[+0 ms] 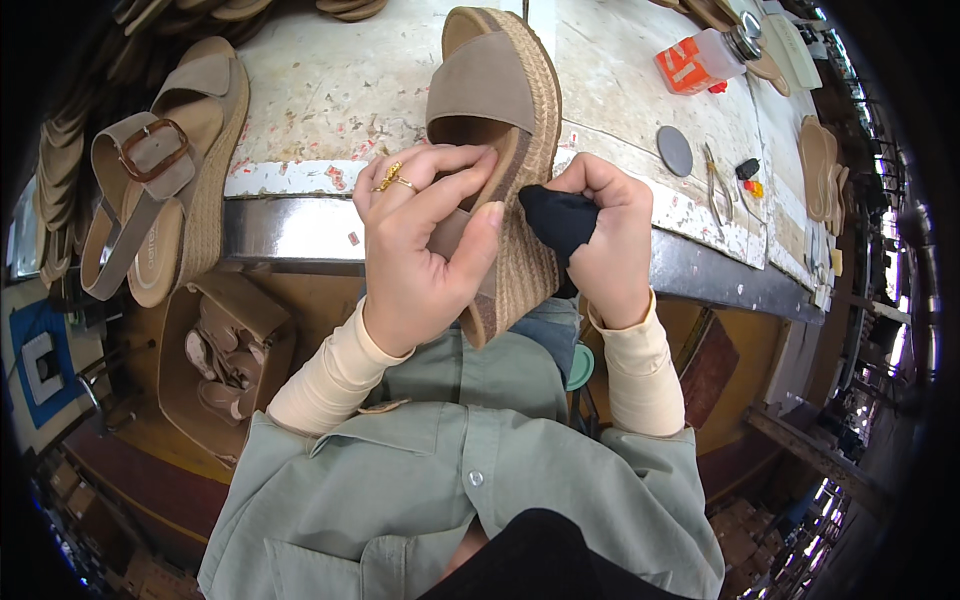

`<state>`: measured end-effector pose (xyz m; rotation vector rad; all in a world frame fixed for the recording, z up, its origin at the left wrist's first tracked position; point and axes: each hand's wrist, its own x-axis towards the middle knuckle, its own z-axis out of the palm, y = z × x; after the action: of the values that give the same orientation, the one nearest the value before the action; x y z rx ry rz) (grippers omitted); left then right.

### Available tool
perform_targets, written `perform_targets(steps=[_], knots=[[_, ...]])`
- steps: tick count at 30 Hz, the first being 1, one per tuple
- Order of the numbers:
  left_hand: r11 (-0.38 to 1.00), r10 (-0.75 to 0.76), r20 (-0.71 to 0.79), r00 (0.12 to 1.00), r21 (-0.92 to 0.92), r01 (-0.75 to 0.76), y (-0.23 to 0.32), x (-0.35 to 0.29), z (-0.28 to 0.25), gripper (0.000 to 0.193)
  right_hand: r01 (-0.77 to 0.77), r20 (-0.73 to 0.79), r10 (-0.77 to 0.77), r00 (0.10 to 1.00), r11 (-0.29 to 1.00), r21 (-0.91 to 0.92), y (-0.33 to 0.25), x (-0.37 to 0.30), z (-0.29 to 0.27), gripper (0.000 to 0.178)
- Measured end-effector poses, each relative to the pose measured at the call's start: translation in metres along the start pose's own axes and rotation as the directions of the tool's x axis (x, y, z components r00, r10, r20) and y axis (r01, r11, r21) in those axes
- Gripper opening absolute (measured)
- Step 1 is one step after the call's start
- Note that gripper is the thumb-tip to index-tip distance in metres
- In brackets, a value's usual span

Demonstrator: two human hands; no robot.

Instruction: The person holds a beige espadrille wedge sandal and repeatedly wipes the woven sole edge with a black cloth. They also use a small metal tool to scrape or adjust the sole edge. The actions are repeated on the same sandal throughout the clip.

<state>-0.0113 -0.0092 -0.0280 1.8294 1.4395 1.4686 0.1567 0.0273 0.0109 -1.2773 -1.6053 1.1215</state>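
Observation:
A wedge sandal [490, 85] with a taupe strap and a braided rope-like sole is tilted up in front of me, its toe pointing away over the table edge. My left hand [425, 215] grips it at the left, fingers reaching inside over the footbed and thumb along the sole's side. Against the right side of the wedge, my right hand [612, 235] presses a bunched black cloth [560, 218] pinched in its fingers. Another wedge sandal [165, 180] with a brown buckle stands at the left edge of the table.
The worn white table [320, 90] carries a clear bottle [705, 62] with an orange label, a grey disc [674, 150], pliers [716, 185] and soles [818, 165] at right. Below left, a cardboard box [180, 340] holds sandals. Stacked soles [65, 190] line the far left.

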Motion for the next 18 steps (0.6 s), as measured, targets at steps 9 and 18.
perform_targets(steps=[9,18], knots=[[1.0,-0.023,-0.004,1.0,-0.011,0.023,0.0015,-0.0006,0.0,0.026,0.059,-0.04,-0.057,0.998,0.997,0.049,0.0086,-0.0071,0.0068,0.011],[1.0,-0.015,0.005,1.0,0.01,0.015,0.0022,-0.0002,-0.0009,0.026,0.042,-0.035,-0.04,0.999,0.996,0.084,0.0073,-0.0064,0.0076,0.011]])
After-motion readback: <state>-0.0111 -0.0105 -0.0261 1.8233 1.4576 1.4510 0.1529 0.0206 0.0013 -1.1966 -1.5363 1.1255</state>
